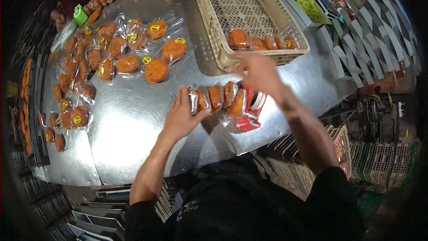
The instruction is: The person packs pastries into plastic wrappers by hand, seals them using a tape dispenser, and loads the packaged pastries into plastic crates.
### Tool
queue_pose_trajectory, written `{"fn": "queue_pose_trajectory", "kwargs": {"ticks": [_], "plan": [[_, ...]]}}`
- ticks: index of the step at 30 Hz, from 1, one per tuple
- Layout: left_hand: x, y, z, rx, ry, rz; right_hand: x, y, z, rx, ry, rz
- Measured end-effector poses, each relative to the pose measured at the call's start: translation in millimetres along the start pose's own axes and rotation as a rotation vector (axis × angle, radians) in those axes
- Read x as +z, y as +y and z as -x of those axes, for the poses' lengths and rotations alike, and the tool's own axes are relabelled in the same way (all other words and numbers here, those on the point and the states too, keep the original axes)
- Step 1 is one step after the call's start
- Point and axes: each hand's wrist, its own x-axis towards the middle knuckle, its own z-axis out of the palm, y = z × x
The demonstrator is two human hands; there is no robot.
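Note:
On the metal table a short row of bagged brown cakes (pixel 216 98) stands on edge. My left hand (pixel 182 115) rests at the row's left end, its fingers spread against the first cake. Above and right of the row is my right hand (pixel 257 72), blurred, near the crate's front corner; whether it holds anything cannot be made out. A red tape dispenser (pixel 248 122) with a white roll lies beside the row's right end. The beige plastic crate (pixel 217 40) holds bagged cakes along its near and far ends.
Many bagged cakes with yellow labels (pixel 156 70) lie at the left of the table. Another person's hand (pixel 58 18) shows at the upper left, near a green object (pixel 80 15). A tray of green packets (pixel 307 4) and stacked metal trays (pixel 363 35) are at the right.

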Motion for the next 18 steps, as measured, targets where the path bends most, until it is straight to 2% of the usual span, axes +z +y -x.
{"fn": "queue_pose_trajectory", "kwargs": {"ticks": [1,3,4,5,6,7,9,10,11,12,13,14,15,16,17,18], "plan": [[-14.9,7.9,-4.5,-0.002,0.004,0.008,-19.9,16.8,-24.9,0.076,0.008,0.035],[-50.7,27.8,-16.7,-0.227,-0.229,-0.012,-15.7,92.0,-83.2,0.122,0.027,0.193],[-41.5,18.7,-24.2,-0.201,-0.081,-0.195,-19.8,112.7,-104.6,0.113,0.027,0.194],[-47.5,27.8,-37.5,-0.206,-0.078,-0.197,-23.1,130.3,-121.7,0.149,-0.137,0.294],[-61.1,43.5,-55.8,-0.224,-0.044,-0.124,-18.0,146.8,-127.6,0.191,-0.31,0.385],[-69.9,58.9,-76.9,-0.243,-0.007,-0.053,-2.1,163.8,-131.4,0.191,-0.317,0.376],[-66.8,92.7,-129.1,-0.114,0.197,0.045,23.5,190.4,-153.7,0.121,-0.365,0.478],[-54.5,107.4,-159.1,-0.047,0.264,0.105,24.4,185.7,-154.6,0.082,-0.532,0.451],[-40.9,120.3,-191.3,0.021,0.335,0.161,47.1,210.5,-164.9,0.072,-0.522,0.452],[-27.0,134.0,-223.4,0.015,0.341,0.156,93.1,252.0,-172.6,-0.076,-0.329,0.436],[-8.9,148.5,-251.6,-0.084,0.235,0.006,121.3,282.0,-170.2,-0.209,-0.145,0.407],[9.0,158.6,-274.5,-0.174,0.125,-0.149,100.7,276.3,-164.0,-0.2,-0.15,0.393],[29.5,160.6,-292.5,-0.172,0.11,-0.157,53.1,252.4,-153.2,-0.167,-0.331,0.465],[52.1,155.3,-307.8,-0.259,0.043,-0.26,16.1,239.0,-142.5,-0.138,-0.514,0.533],[69.6,146.4,-320.3,-0.351,-0.015,-0.37,-2.0,246.5,-136.3,-0.142,-0.512,0.517],[86.5,135.6,-330.5,-0.355,-0.019,-0.387,-19.5,261.7,-128.7,-0.211,-0.48,0.49]]}}
